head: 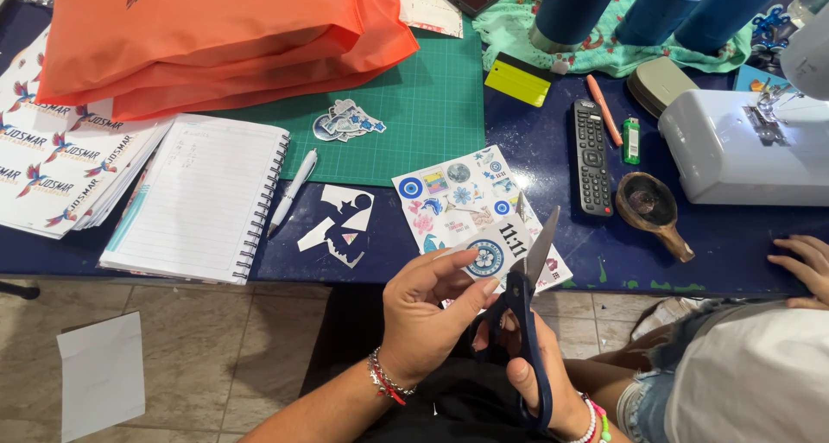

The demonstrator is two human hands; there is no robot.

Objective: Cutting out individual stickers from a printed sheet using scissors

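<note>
The dark blue desk (pixel 553 162) fills the upper half of the frame, with orange bags (pixel 216 37) at the upper left and a white sewing machine (pixel 734 149) at the right edge. A green cutting mat (pixel 432 106) lies in the upper middle, and a spiral notebook (pixel 203 197) sits left of centre with a white pen (pixel 294 188) beside it. A black remote (pixel 592 158) rests right of centre.

At the lower middle, your left hand (pixel 427 318) pinches the sticker sheet (pixel 458 201) at its near edge, thumb and fingers closed on the paper by a round blue sticker (pixel 485 257). The sheet's far part lies on the desk edge. Your right hand (pixel 540 378) grips the blue-handled scissors (pixel 527 313), fingers through the loops, with the blades parted and pointing up over the sheet.

The sheet looks light, thin and floppy, likely to sag or tear if pulled, so hold it close to the cut line and keep your fingertips clear of the blades. Another person's hand (pixel 803 270) rests on the desk at the right edge.
</note>
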